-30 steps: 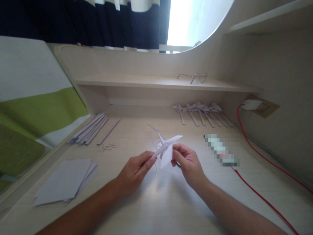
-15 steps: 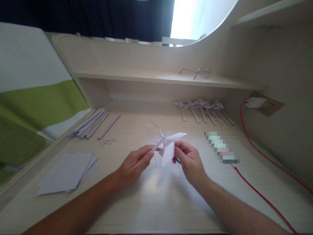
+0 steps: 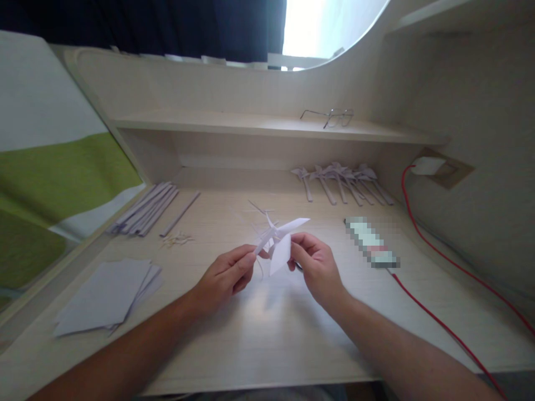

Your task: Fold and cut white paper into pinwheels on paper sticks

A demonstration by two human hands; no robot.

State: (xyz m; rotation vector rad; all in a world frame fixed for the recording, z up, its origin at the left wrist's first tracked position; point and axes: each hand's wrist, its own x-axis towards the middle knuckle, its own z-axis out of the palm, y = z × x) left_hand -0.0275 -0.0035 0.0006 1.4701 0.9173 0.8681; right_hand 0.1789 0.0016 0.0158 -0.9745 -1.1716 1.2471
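A white paper pinwheel (image 3: 281,255) is held up over the middle of the desk, its folded blades sticking out to several sides. My left hand (image 3: 232,273) pinches one blade between thumb and fingers. On the other side my right hand (image 3: 315,262) is closed at the edge of the front blade. A small dark curved piece (image 3: 298,267) peeks out under my right fingers; most of it is hidden, so its kind cannot be told. Thin paper strips (image 3: 259,209) lie on the desk behind the pinwheel.
Rolled paper sticks (image 3: 144,209) and one loose stick (image 3: 180,214) lie back left, near small pale bits (image 3: 178,239). Paper sheets (image 3: 102,298) are stacked front left. Several finished pinwheels (image 3: 334,175) line the back right. A phone (image 3: 370,239) with a red cable (image 3: 434,317) lies right; glasses (image 3: 334,117) rest on the shelf.
The whole view has shifted slightly, so the desk's front edge now shows. Both hands keep their hold on the pinwheel, with little movement of the fingers.
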